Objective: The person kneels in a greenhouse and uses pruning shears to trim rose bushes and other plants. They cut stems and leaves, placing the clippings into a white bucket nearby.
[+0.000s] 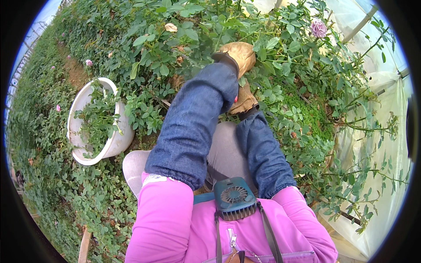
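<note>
My left hand (241, 56), in a tan leather work glove, reaches in among the green rose leaves (274, 44). Its fingers are turned away, so its grip is hidden. Just below it is my right hand (244, 100), in a matching glove and curled around a red object (236, 98). Only a small bit of that object shows beside the glove; the rest is covered. Dark blue denim sleeve covers (194, 115) run over both forearms, and the left one crosses in front of the plants. Rose stems and leaves surround both gloves.
A white plastic tub (123, 136) leans at the left with cut leafy stems (98, 121) inside. A mauve rose (318, 28) blooms at upper right. Translucent plastic sheeting (365, 138) borders the right side, with thorny stems before it. A blue portable fan (235, 197) hangs at my chest.
</note>
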Available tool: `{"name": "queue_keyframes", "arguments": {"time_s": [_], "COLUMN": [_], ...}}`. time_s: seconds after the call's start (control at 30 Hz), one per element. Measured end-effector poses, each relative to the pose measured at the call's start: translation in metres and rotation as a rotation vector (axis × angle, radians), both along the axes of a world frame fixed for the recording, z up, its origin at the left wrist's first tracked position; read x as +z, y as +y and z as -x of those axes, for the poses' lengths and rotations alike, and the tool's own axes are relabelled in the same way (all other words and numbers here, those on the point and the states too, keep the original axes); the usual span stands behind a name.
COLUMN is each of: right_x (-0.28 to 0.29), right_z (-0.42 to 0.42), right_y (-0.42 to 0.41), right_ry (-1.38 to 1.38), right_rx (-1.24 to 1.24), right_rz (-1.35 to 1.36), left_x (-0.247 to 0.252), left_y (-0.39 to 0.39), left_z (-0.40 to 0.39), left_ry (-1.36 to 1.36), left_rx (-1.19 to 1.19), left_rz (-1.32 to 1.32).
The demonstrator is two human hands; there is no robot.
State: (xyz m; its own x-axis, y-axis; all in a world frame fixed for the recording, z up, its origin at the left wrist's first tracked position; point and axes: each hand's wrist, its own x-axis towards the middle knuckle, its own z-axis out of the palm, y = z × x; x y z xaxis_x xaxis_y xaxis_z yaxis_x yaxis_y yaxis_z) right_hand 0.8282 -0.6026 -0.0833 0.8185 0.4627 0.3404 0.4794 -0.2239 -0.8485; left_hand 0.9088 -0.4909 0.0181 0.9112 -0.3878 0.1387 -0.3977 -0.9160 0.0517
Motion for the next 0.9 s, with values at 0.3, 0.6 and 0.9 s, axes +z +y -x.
{"name": "queue_keyframes", "arguments": {"time_s": [0.3,0.6,0.9], "right_x": [0.116,0.109,0.088], "right_z": [0.015,-0.130,-0.127], "right_y": [-0.086,-0.132,-0.107], "right_ry": [1.105,-0.339,-0.271], "right_rx": [0.168,0.315,0.191], "right_rz": [-0.541,1.471,1.546], "left_x": [0.031,0.041,0.044], "left_y": [0.105,0.090,0.075], "left_z": [-0.037,-0.018,-0.003], "left_ry": [-0.523,-0.340,-0.241], "left_rx": [0.296,0.483,0.522], "left_rz": [0.506,0.472,0.387]}}
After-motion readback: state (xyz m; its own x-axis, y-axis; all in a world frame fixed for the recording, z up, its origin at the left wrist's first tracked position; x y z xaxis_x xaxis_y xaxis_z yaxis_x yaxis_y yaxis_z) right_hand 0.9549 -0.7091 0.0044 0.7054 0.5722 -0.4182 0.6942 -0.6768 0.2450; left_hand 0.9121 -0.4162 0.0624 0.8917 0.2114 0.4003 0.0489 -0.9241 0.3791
